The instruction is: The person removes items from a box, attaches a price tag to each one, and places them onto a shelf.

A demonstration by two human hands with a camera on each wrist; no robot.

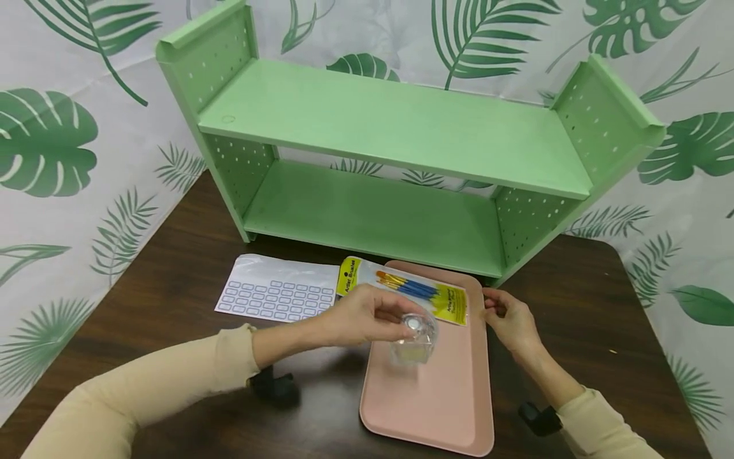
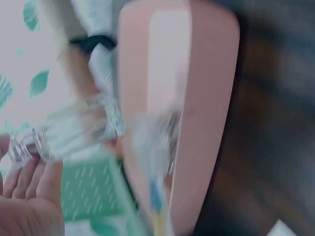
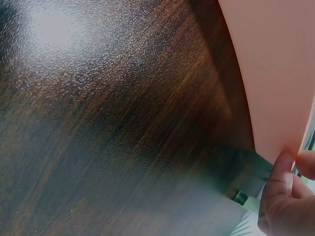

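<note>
My left hand (image 1: pixel 364 317) holds a clear tape dispenser (image 1: pixel 417 344) between thumb and fingers, above the pink tray (image 1: pixel 430 408). In the left wrist view the see-through dispenser (image 2: pixel 74 135) is blurred at the fingertips. Over at the tray's right side, my right hand (image 1: pixel 513 322) pinches the rim; the right wrist view shows its thumb and finger at the tray's edge (image 3: pixel 275 73). A pack of artist brushes (image 1: pixel 410 290), blue-handled with yellow ends on the card, lies across the far part of the tray, its left end past the rim.
Behind the tray stands a green two-tier shelf (image 1: pixel 390 124), close to its far end. A white sheet of blue-bordered labels (image 1: pixel 275 296) lies left of the tray on the dark wooden table (image 1: pixel 585 306). Leaf-patterned cloth (image 1: pixel 51 248) hangs around the table.
</note>
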